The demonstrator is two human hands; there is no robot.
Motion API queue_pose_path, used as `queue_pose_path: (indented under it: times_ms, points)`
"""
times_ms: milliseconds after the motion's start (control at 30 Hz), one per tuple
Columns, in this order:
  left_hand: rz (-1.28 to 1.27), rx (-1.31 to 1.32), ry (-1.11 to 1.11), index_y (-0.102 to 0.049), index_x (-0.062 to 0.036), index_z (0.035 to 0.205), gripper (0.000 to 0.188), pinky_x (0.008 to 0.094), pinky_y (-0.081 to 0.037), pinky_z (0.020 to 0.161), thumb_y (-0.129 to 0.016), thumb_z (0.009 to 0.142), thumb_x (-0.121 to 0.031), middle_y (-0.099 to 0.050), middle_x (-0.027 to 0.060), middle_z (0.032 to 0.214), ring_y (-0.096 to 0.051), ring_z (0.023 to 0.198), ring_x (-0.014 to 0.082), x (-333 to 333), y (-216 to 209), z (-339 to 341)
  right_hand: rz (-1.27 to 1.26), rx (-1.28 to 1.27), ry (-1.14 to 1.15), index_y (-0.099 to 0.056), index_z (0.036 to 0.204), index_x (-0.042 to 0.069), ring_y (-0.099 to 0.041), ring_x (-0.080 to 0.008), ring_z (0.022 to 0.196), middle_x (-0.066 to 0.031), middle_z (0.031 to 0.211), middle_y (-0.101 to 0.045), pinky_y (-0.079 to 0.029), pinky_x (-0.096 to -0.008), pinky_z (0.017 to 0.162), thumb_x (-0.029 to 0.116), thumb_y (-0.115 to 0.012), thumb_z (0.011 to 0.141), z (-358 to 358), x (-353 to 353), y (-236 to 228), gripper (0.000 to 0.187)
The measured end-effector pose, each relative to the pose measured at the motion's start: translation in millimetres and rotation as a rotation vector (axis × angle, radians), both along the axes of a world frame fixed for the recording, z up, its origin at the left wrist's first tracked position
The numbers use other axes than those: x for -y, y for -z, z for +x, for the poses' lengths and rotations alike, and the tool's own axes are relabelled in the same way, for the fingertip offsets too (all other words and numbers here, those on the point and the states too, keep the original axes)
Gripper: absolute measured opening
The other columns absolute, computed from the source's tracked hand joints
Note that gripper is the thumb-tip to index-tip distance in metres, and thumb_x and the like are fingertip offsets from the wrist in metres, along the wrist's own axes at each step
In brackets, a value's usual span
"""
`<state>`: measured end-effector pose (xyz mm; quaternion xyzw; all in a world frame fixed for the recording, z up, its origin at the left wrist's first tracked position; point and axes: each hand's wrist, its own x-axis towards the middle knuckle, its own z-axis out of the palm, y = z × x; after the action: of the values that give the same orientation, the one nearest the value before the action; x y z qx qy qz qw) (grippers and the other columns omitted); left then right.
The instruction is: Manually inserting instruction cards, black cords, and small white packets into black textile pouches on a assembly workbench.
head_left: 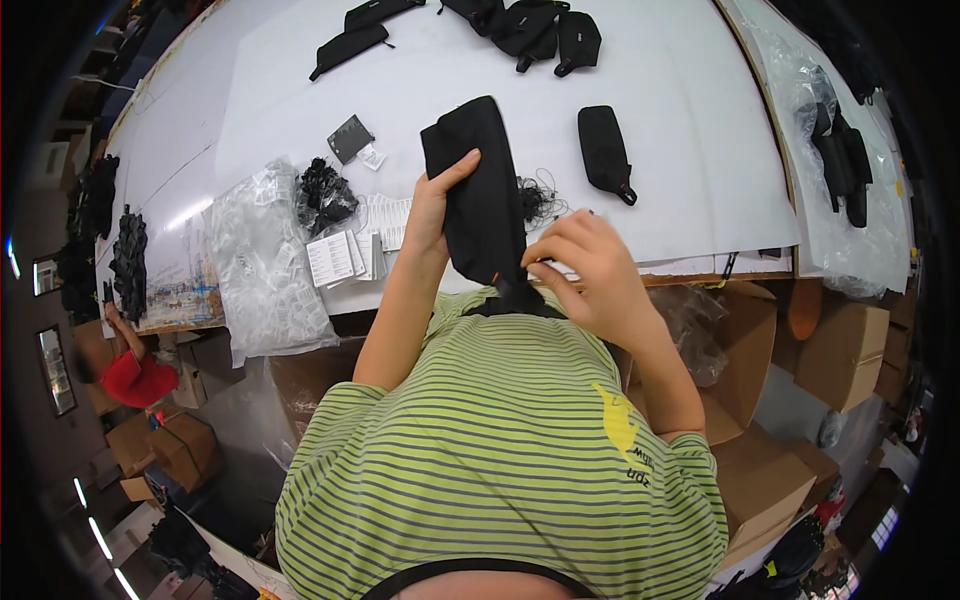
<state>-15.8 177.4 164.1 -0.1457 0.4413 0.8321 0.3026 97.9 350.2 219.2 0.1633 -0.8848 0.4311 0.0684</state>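
Note:
A long black fabric pouch (478, 205) is held up at a tilt over the table's near edge. My left hand (433, 215) grips its left side, the thumb lying across the front. Close to the pouch's lower right edge, my right hand (595, 270) has its fingers bent into a pinch; what is between the fingertips is too small to make out. A small orange-red tag (495, 279) shows at the pouch's lower end. Thin black cords (541, 198) lie in a tangle behind my right hand. Another black pouch (603, 150) rests farther right.
Printed cards (340, 258), a bundle of black cords (326, 195) and a clear bag of small packets (270, 265) lie left of me. More black pouches (530, 30) sit at the far side. Cardboard boxes (735, 345) stand below right; a person in red (140, 377) is at left.

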Motion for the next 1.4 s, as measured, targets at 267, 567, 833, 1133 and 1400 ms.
queue_pose_path:
  times_ms: [267, 567, 833, 1133, 1400]
  points:
    - [0.067, 0.204, -0.039, -0.057, -0.0008, 0.102, 0.027, 0.0314, -0.05, 0.077, -0.062, 0.084, -0.019, -0.063, 0.0086, 0.093, -0.061, 0.086, 0.0159, -16, 12, 25, 0.574, -0.345, 0.033, -0.057, 0.113, 0.021, -0.052, -0.0218, 0.095, -0.0039, 0.104, -0.054, -0.041, -0.0383, 0.081, 0.015, -0.066, 0.068, -10, -1, 37, 0.046]
    - [-0.392, -0.705, 0.399, -0.056, -0.0037, 0.115, 0.045, 0.0275, -0.04, 0.089, -0.07, 0.074, -0.011, -0.059, 0.0047, 0.109, -0.052, 0.106, 0.0152, 22, 7, 29, -0.495, 0.303, 0.021, -0.065, 0.104, 0.01, -0.051, -0.0105, 0.071, -0.0016, 0.075, -0.054, -0.041, -0.0241, 0.065, 0.012, -0.066, 0.079, -18, -46, 37, 0.025]
    - [-0.497, -0.757, 1.01, -0.063, -0.0163, 0.113, 0.029, 0.0264, -0.04, 0.073, -0.06, 0.084, -0.02, -0.057, 0.002, 0.091, -0.051, 0.083, 0.0143, 15, 3, -5, -0.402, 0.653, -0.086, -0.07, 0.096, 0.013, -0.044, -0.01, 0.066, -0.0001, 0.071, -0.049, -0.034, -0.0229, 0.056, 0.015, -0.068, 0.077, -26, -81, 61, 0.019]
    - [-0.534, -0.482, 0.607, -0.058, -0.0078, 0.113, 0.03, 0.0269, -0.045, 0.077, -0.049, 0.091, -0.027, -0.058, 0.0048, 0.11, -0.055, 0.088, 0.0133, -13, 103, -91, 0.381, -0.201, 0.589, -0.066, 0.105, 0.016, -0.051, -0.0223, 0.078, -0.0064, 0.092, -0.054, -0.043, -0.0308, 0.067, 0.01, -0.07, 0.071, -64, -136, 120, 0.035]
    - [-0.995, -0.637, 0.659, -0.062, -0.0087, 0.098, 0.02, 0.0268, -0.046, 0.07, -0.061, 0.082, -0.021, -0.059, 0.0048, 0.092, -0.056, 0.08, 0.0136, -48, 164, -124, 0.097, 0.243, 0.63, -0.06, 0.098, 0.01, -0.056, -0.0234, 0.074, -0.0064, 0.088, -0.053, -0.045, -0.0339, 0.062, 0.012, -0.064, 0.076, -63, -116, 179, 0.022]
